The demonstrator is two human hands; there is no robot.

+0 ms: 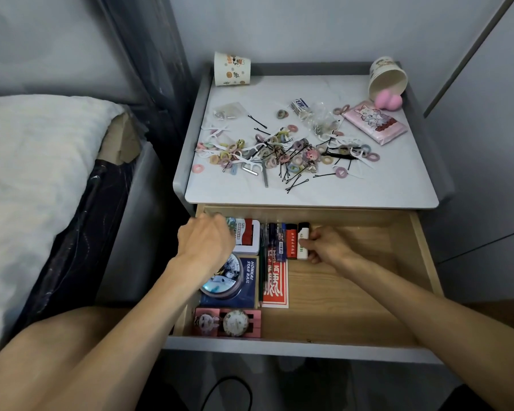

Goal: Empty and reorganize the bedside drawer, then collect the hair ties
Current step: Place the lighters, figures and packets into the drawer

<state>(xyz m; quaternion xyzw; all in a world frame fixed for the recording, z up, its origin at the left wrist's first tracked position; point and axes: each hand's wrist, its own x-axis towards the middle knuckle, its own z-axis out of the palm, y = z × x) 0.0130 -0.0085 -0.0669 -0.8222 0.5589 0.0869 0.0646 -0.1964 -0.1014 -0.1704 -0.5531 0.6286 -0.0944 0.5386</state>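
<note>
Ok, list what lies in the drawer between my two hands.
In the head view, from left hand to right hand: a white tin with red label, dark pens, an orange lighter, and a white lighter the right hand pinches.

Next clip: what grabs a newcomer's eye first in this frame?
The tangle of pastel hair ties, black bobby pins and white floss picks strewn across the pale nightstand top stands out first. Below it, the open wooden drawer has its items packed along its left side, where the right hand has a pinching grip on a white lighter.
</note>
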